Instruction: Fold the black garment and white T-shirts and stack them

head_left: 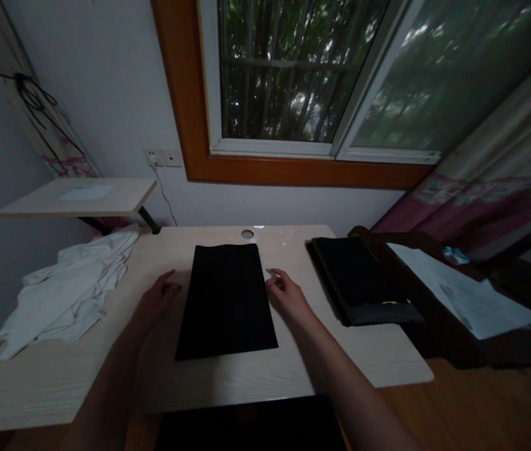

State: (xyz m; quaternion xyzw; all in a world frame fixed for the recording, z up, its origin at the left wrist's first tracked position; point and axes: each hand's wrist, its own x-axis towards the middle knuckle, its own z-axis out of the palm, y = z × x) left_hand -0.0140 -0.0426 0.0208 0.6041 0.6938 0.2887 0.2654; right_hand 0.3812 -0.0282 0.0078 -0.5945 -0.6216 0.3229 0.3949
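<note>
A flat black rectangular sheet (227,300), its exact kind unclear in the dim light, lies on the pale wooden desk (256,382). On its left side is my left hand (158,299), with thumb and index finger apart and nothing held. Close to the right edge of the sheet rests my right hand (288,293), fingers loosely bent and apart, also holding nothing. I cannot tell whether its fingertips touch the edge. To the right, a stack of similar black sheets or folders (359,275) sticks out past the desk's side.
Crumpled white cloth (72,285) lies at the left under a raised shelf (81,197) with a paper (87,192) on top. Printed sheets (462,288) rest on dark furniture at the right. A cable (165,194) hangs from the wall socket (152,156). Behind is a window (293,147).
</note>
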